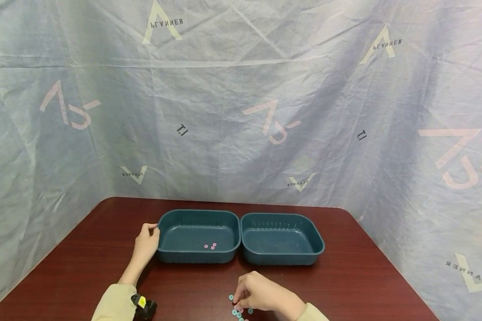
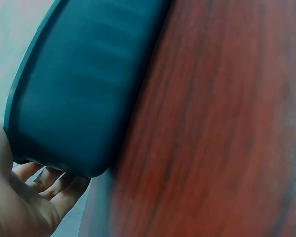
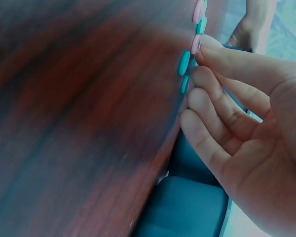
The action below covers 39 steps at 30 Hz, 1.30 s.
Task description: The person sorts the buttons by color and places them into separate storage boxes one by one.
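Note:
My left hand (image 1: 146, 245) grips the left end of the left dark teal bin (image 1: 198, 257), its fingers curled against the end wall in the left wrist view. Three small pink buttons (image 1: 213, 248) lie inside that bin, toward its front right. Close over the table in front, my right hand (image 1: 263, 293) has its fingers bent down among a loose group of small buttons. Thumb and forefinger pinch a pink button (image 3: 196, 44), which the right wrist view shows at the thumb tip. Several light blue buttons (image 1: 230, 297) and other pink ones lie around the fingertips.
A second dark teal bin (image 1: 283, 259) stands right against the first, on its right side. Both sit on a reddish-brown wooden table (image 1: 84, 254) with rounded far corners. Printed grey cloth (image 1: 225, 89) hangs behind the table and along its sides.

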Each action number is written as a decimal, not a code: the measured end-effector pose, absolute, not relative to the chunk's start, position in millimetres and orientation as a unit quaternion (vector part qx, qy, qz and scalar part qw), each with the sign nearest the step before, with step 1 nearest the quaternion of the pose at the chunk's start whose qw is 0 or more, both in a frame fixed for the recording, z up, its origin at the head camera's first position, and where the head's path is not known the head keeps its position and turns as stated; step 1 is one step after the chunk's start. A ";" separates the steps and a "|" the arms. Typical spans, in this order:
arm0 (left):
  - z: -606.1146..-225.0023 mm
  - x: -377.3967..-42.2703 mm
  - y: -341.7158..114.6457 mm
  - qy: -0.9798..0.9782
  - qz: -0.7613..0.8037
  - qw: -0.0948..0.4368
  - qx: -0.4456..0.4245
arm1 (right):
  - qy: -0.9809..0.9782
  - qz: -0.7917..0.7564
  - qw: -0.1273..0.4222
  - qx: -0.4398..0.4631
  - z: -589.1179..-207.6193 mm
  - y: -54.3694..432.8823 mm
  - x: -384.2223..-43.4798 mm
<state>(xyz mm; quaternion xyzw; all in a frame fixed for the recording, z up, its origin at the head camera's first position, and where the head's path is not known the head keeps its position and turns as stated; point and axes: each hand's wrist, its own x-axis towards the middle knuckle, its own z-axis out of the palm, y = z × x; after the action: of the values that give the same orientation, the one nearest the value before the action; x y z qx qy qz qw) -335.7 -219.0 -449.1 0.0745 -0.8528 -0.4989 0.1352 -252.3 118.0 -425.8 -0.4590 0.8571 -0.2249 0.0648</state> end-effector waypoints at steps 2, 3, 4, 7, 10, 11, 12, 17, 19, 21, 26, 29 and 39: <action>-449.3 -335.5 -219.2 -0.853 -0.499 0.135 0.076 | 0.858 -0.224 0.068 -0.457 -425.9 117.6 -252.4; -449.4 -335.5 -219.2 -0.853 -0.499 0.136 0.076 | 0.858 -0.224 0.068 -0.458 -426.0 117.3 -252.3; -449.6 -335.7 -219.4 -0.852 -0.499 0.137 0.076 | 0.857 -0.223 0.065 -0.459 -426.1 117.0 -252.2; -449.9 -335.9 -219.7 -0.852 -0.500 0.136 0.075 | 0.855 -0.225 0.063 -0.464 -425.7 116.1 -251.5; -449.7 -335.6 -219.9 -0.852 -0.501 0.134 0.074 | 0.853 -0.224 0.061 -0.467 -425.3 115.3 -251.5; -449.5 -335.5 -219.9 -0.852 -0.501 0.134 0.074 | 0.853 -0.222 0.061 -0.467 -425.2 115.1 -251.7; -449.4 -335.4 -219.9 -0.852 -0.501 0.133 0.074 | 0.854 -0.221 0.061 -0.467 -425.1 114.9 -251.9; -449.2 -335.3 -219.9 -0.851 -0.503 0.133 0.074 | 0.859 -0.212 0.066 -0.461 -425.3 114.8 -253.3; -449.2 -335.4 -220.0 -0.851 -0.503 0.134 0.074 | 0.861 -0.209 0.064 -0.460 -425.6 114.6 -253.5; -449.3 -335.3 -220.1 -0.851 -0.503 0.134 0.074 | 0.862 -0.208 0.063 -0.458 -426.0 114.6 -253.2; -449.2 -335.1 -220.2 -0.851 -0.504 0.130 0.074 | 0.865 -0.213 0.059 -0.451 -427.6 114.7 -251.8; -448.9 -334.9 -219.9 -0.850 -0.505 0.129 0.074 | 0.866 -0.207 0.048 -0.452 -429.1 114.8 -251.4; -449.1 -333.6 -219.0 -0.848 -0.509 0.123 0.077 | 0.862 -0.211 0.037 -0.459 -429.3 115.5 -253.2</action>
<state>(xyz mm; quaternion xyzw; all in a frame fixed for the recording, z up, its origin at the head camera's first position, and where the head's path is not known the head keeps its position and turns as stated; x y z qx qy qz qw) -333.6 -219.0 -449.1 0.0768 -0.8483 -0.5092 0.1232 -253.2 115.5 -429.3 -0.4595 0.8620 -0.2108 0.0375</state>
